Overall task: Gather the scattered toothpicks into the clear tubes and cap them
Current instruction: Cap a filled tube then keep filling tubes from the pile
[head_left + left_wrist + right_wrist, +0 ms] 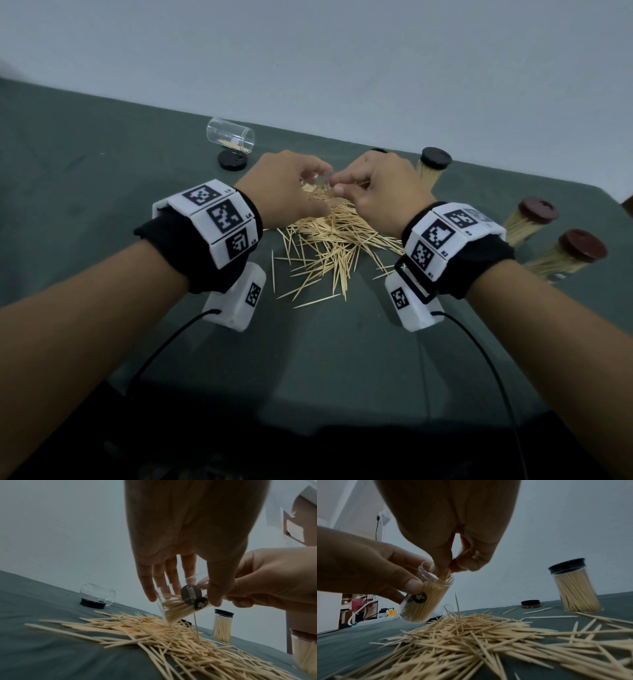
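The left hand (286,186) is wrapped around a small clear plastic tube (426,596), with the thumb pressed on one side and the fingers behind, and the tube is held tilted just above a heap of pale wooden toothpicks (329,246) scattered on the dark green tabletop (102,192). The tube is already mostly packed with toothpicks, and two round dark stickers are seen on its wall. The right hand (380,186) is held directly over the tube's open mouth, its thumb and fingertips (471,563) pinched around a small bunch of toothpicks whose lower ends are inside the rim. One single toothpick is seen standing nearly upright out of the heap, just beside the tube. At the far left of the tabletop an almost empty clear tube (231,138) is lying on its side, with a loose black round cap (233,160) just in front of it. To the right, a full tube closed with a black cap (432,169) is standing upright, and a second loose dark cap (531,603) is lying near it. Further right, two full tubes with dark red-brown caps (548,233) are placed close together near the tabletop's edge. Both wrists are covered by black bands carrying white blocks printed with square black-and-white markers.
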A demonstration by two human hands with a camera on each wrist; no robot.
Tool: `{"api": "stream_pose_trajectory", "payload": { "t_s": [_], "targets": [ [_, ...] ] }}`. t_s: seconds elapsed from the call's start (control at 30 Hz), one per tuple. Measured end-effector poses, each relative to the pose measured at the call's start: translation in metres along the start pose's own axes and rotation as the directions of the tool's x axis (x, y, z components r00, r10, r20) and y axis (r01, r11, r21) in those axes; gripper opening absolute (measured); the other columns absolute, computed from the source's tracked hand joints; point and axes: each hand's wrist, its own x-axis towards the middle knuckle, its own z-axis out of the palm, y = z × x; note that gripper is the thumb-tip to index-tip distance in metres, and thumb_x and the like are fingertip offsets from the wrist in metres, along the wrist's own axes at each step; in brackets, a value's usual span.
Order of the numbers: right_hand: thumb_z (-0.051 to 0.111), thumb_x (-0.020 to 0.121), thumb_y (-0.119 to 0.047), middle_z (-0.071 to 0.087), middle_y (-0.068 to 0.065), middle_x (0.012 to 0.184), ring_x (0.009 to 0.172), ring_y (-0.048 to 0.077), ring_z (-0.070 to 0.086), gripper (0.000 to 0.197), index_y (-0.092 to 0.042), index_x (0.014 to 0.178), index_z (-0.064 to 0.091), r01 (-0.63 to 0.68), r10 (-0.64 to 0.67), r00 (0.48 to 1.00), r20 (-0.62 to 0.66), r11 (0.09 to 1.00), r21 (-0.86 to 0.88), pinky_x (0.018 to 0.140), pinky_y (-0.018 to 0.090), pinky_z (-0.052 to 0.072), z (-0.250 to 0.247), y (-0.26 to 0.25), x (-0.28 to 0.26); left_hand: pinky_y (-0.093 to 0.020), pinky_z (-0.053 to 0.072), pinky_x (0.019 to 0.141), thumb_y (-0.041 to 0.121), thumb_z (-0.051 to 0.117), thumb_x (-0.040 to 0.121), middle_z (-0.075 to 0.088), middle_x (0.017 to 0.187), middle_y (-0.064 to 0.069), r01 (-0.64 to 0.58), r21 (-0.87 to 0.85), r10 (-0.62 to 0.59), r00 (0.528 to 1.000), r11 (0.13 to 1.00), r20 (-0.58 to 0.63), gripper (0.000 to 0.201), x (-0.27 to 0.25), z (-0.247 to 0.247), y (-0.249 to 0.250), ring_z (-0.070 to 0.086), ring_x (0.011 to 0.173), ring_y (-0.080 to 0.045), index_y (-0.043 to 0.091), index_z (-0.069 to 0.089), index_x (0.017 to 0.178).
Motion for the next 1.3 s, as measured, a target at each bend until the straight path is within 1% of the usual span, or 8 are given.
{"api": "stream_pose_trajectory", "payload": {
  "t_s": [0.17, 0.43, 0.73, 0.87, 1.03, 1.13, 1.23, 1.3],
  "targets": [
    [0.078, 0.082, -0.022, 0.072, -0.013, 0.089, 0.076, -0.006, 0.062, 0.017, -0.026, 0.098, 0.077, -0.038, 0.045, 0.998, -0.051, 0.991, 0.130, 0.063, 0.000, 0.042, 0.003, -0.001, 0.000, -0.035, 0.046, 0.099, 0.038, 0.078, 0.077, 0.066, 0.117, 0.004, -0.018, -0.010, 0.018, 0.999, 1.000, 0.030, 0.050, -0.002, 0.001, 0.002, 0.059, 0.110, -0.013, 0.033, 0.063, 0.124],
    [0.080, 0.079, -0.019, 0.067, -0.018, 0.071, 0.062, -0.012, 0.058, 0.014, -0.032, 0.085, 0.076, -0.049, 0.066, 0.994, -0.090, 0.983, 0.178, 0.058, 0.004, 0.040, -0.002, 0.001, -0.001, -0.034, 0.048, 0.097, 0.037, 0.080, 0.075, 0.065, 0.119, 0.004, 0.004, -0.009, -0.004, 1.000, 1.000, 0.015, 0.060, 0.000, -0.001, -0.001, 0.060, 0.108, -0.012, 0.033, 0.057, 0.131],
    [0.067, 0.090, -0.029, 0.060, -0.015, 0.097, 0.080, -0.003, 0.057, 0.011, -0.032, 0.098, 0.074, 0.014, -0.013, 0.999, -0.045, 1.000, 0.016, 0.071, 0.010, 0.041, -0.007, 0.002, -0.003, -0.026, 0.043, 0.095, 0.039, 0.079, 0.076, 0.065, 0.121, 0.004, 0.011, -0.013, -0.012, 1.000, 1.000, -0.014, 0.062, 0.001, -0.005, -0.004, 0.059, 0.110, -0.012, 0.030, 0.057, 0.133],
    [0.068, 0.090, -0.028, 0.067, -0.016, 0.090, 0.079, -0.001, 0.061, 0.012, -0.033, 0.100, 0.073, -0.053, 0.052, 0.998, 0.023, 0.998, 0.040, 0.076, 0.021, 0.049, -0.010, 0.010, -0.003, -0.024, 0.042, 0.095, 0.037, 0.080, 0.076, 0.064, 0.122, 0.005, 0.014, -0.021, -0.014, 1.000, 1.000, -0.010, 0.061, 0.001, -0.007, -0.005, 0.059, 0.110, -0.010, 0.031, 0.056, 0.132],
    [0.074, 0.084, -0.026, 0.067, -0.014, 0.077, 0.068, -0.004, 0.059, 0.008, -0.033, 0.085, 0.072, -0.007, 0.010, 0.999, -0.045, 0.998, 0.064, 0.066, 0.014, 0.045, -0.008, 0.011, -0.003, -0.029, 0.044, 0.102, 0.037, 0.080, 0.076, 0.063, 0.125, 0.005, -0.024, -0.021, 0.025, 0.999, 0.999, 0.049, 0.065, 0.000, -0.001, -0.001, 0.058, 0.114, -0.011, 0.032, 0.054, 0.135],
    [0.071, 0.086, -0.029, 0.066, -0.013, 0.085, 0.075, -0.002, 0.060, 0.010, -0.028, 0.093, 0.064, -0.014, 0.020, 0.997, -0.078, 0.997, 0.071, 0.074, 0.017, 0.050, -0.012, 0.014, -0.002, -0.024, 0.042, 0.095, 0.038, 0.079, 0.077, 0.063, 0.123, 0.006, -0.010, -0.009, 0.011, 1.000, 1.000, 0.021, 0.063, 0.001, -0.005, -0.004, 0.058, 0.111, -0.010, 0.032, 0.054, 0.134],
    [0.074, 0.080, -0.048, 0.060, -0.011, 0.125, 0.110, 0.008, 0.059, 0.054, -0.035, 0.128, 0.053, -0.048, 0.074, 0.970, 0.231, 0.992, -0.120, 0.099, 0.033, 0.048, -0.022, 0.024, -0.004, -0.026, 0.043, 0.096, 0.038, 0.078, 0.078, 0.063, 0.121, 0.007, -0.002, 0.001, 0.002, 1.000, 1.000, 0.002, 0.061, 0.001, -0.009, -0.008, 0.058, 0.110, -0.011, 0.030, 0.054, 0.134],
    [0.079, 0.067, -0.061, 0.040, -0.008, 0.150, 0.135, 0.017, 0.042, 0.096, -0.040, 0.147, 0.031, -0.046, 0.206, 0.869, 0.450, 0.939, -0.341, 0.110, 0.039, 0.034, -0.025, 0.029, -0.008, -0.029, 0.044, 0.098, 0.038, 0.078, 0.078, 0.063, 0.120, 0.006, 0.002, 0.000, -0.002, 1.000, 1.000, -0.002, 0.061, 0.001, -0.010, -0.007, 0.058, 0.110, -0.011, 0.030, 0.054, 0.133]
  ]
}}
